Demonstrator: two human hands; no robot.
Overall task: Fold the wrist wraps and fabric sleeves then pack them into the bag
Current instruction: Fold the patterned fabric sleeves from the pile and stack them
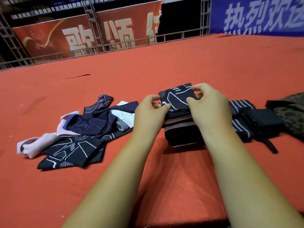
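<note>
Left hand [150, 109]: fingers curled, thumb and fingertips pinched on the near-left edge of a folded dark sleeve [176, 97] with white line pattern. Right hand [209, 104]: likewise closed, thumb and forefinger gripping the same sleeve at its right and far corner; the two hands face each other across it, close together. The sleeve sits as the top layer of a stack of folded pieces [181, 129], directly beneath and between both hands, dark layers with pale pink edges showing on its near side. Unfolded pile [79, 134]: to the left of the left hand, lying loose on the red cloth surface [164, 66]; it includes a dark piece with white lines nearest the viewer, a navy piece with purple lines, a pale pink piece at the far left, and a white-grey piece just beside the left hand. Wrist wraps [241, 119]: just right of the right hand, dark with pale stripes, lying against the stack, with a black folded item [263, 120] and a black strap [269, 145] trailing toward the viewer. Bag [291, 112]: further right, at the frame edge, dark mottled olive pattern; its contents cannot be seen. Beyond the hands: metal railing [98, 48], a red banner [82, 35] and a blue banner [256, 15].
</note>
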